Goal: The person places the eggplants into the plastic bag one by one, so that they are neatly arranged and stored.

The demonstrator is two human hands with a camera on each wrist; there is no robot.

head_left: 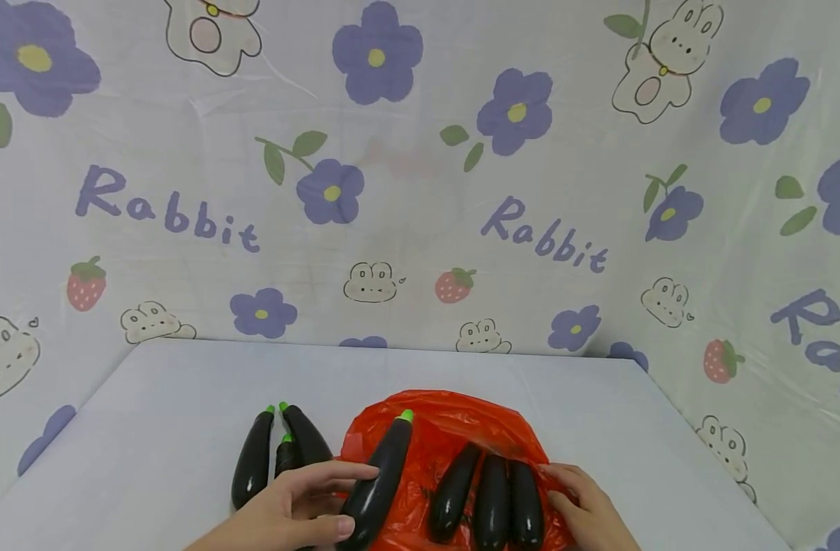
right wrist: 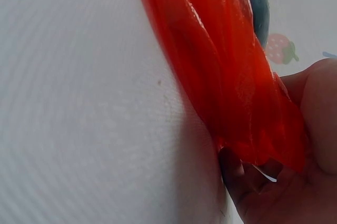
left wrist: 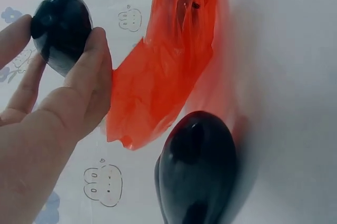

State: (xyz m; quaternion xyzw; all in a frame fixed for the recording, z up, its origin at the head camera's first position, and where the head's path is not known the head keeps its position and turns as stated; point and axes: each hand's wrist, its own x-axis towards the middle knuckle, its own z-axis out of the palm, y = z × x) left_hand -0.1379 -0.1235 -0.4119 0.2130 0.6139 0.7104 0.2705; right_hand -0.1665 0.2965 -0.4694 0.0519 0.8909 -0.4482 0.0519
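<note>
My left hand [head_left: 299,505] grips a glossy dark eggplant [head_left: 384,482] with a bright green stem end, held tilted over the left part of a red plastic bag [head_left: 461,403]. In the left wrist view, the fingers and thumb wrap around the rounded end of that eggplant [left wrist: 62,29], apart from the bag. My right hand [head_left: 588,501] pinches the right edge of the bag; the right wrist view shows the red plastic [right wrist: 237,76] between thumb and fingers. Three more eggplants [head_left: 492,501] lie side by side in the open bag.
To the left of the bag, three eggplants [head_left: 253,459] lie on the white table [head_left: 165,428], partly behind my left hand. Behind the table hangs a patterned cloth [head_left: 406,237] with flowers and rabbits, which also runs along the right side.
</note>
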